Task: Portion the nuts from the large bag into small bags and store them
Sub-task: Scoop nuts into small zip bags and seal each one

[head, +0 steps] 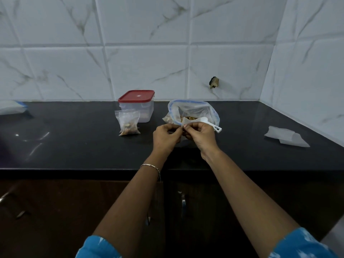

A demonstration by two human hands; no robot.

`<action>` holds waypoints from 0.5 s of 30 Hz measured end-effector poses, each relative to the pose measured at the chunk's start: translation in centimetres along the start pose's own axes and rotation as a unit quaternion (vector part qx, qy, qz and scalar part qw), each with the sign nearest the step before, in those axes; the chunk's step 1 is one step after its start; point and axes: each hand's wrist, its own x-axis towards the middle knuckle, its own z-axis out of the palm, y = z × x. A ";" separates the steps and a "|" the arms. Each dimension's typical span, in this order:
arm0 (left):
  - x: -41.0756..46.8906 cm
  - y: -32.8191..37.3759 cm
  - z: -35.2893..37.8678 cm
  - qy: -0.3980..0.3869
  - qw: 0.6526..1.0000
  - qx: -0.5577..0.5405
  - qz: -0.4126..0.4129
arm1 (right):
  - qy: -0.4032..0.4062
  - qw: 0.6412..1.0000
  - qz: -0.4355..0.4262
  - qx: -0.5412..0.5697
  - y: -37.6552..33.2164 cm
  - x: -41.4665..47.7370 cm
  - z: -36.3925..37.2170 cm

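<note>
Hands [167, 135] [200, 135] mid-counter [74, 146], fingers of both pinching small bag [183, 122]; large bag [193, 111] just behind

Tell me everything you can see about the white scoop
The white scoop looks like plastic: a small round bowl with a flat handle that ends in a rectangular hanging slot. It rests tilted in the open mouth of the large bag, bowl inside over the nuts, handle poking out over the rim toward the right. Neither hand touches it.

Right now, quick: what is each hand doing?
Left hand: closed, pinching the small clear plastic bag at its top edge.
Right hand: closed, pinching the same bag.
</note>
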 end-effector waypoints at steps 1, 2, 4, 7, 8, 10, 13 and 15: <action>0.0 0.0 0.0 -0.005 1.000 0.000 -0.003 | 0.004 1.000 -0.003 -0.005 0.0 0.0 0.0; -0.1 0.1 0.0 -0.009 1.000 -0.001 -0.006 | 0.007 1.000 -0.005 -0.010 0.0 0.1 0.1; -0.2 0.2 0.0 -0.014 1.000 -0.003 -0.004 | 0.010 1.000 -0.006 -0.018 0.0 0.1 0.1; -0.2 0.2 -0.1 -0.007 1.000 0.001 0.006 | 0.008 0.999 -0.009 -0.032 0.0 0.2 0.1; -0.2 0.2 -0.2 -0.003 1.000 0.006 0.009 | 0.006 0.999 -0.011 -0.037 0.0 0.1 0.1; -0.2 0.1 -0.1 0.004 1.000 0.012 0.010 | 0.002 0.999 -0.012 -0.043 0.1 0.0 0.2; -0.4 0.2 -0.1 0.011 1.000 0.015 0.008 | -0.002 0.999 -0.012 -0.049 0.1 -0.1 0.2; -0.5 0.4 -0.1 0.015 1.000 0.015 0.008 | -0.005 0.998 -0.018 -0.058 0.0 -0.2 0.3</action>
